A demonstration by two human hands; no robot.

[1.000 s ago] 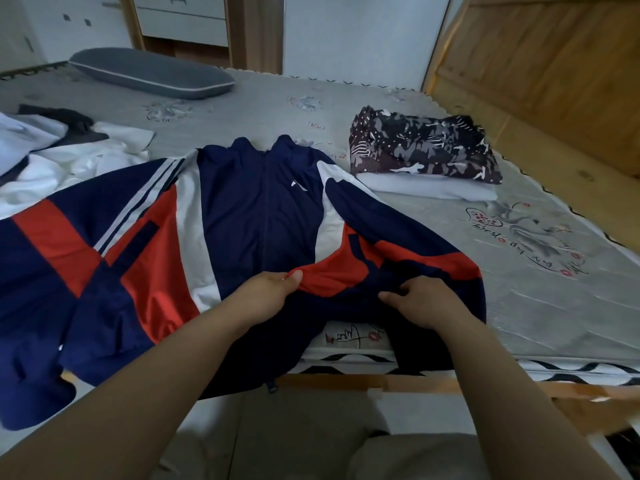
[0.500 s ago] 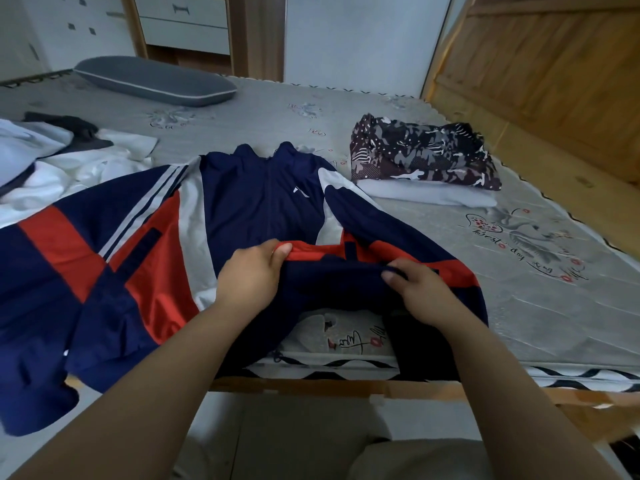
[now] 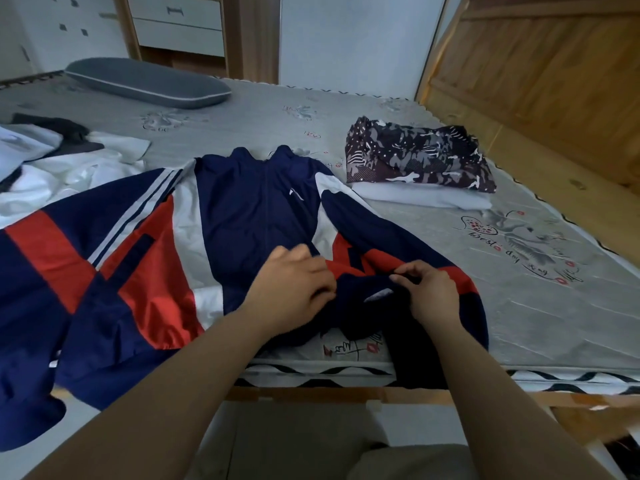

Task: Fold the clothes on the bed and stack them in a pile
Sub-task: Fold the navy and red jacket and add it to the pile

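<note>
A navy, red and white track jacket (image 3: 256, 216) lies spread front-up across the near edge of the bed (image 3: 519, 306), its left sleeve hanging off the edge. My left hand (image 3: 294, 289) grips the jacket's lower hem near the middle. My right hand (image 3: 433, 292) pinches the same hem further right, where the dark fabric is bunched and turned up. Behind to the right sits a folded pile (image 3: 419, 164): a dark patterned garment on top of a white one.
Loose white and dark clothes (image 3: 65, 161) lie crumpled at the left of the mattress. A grey pillow (image 3: 149, 83) rests at the far side. A wooden headboard (image 3: 540, 77) rises on the right. The bed's wooden frame edge (image 3: 346, 394) runs just below my hands.
Both hands have lifted the jacket's hem and carried it up over the body of the jacket, away from the bed edge. More bare mattress shows beneath the hem.
</note>
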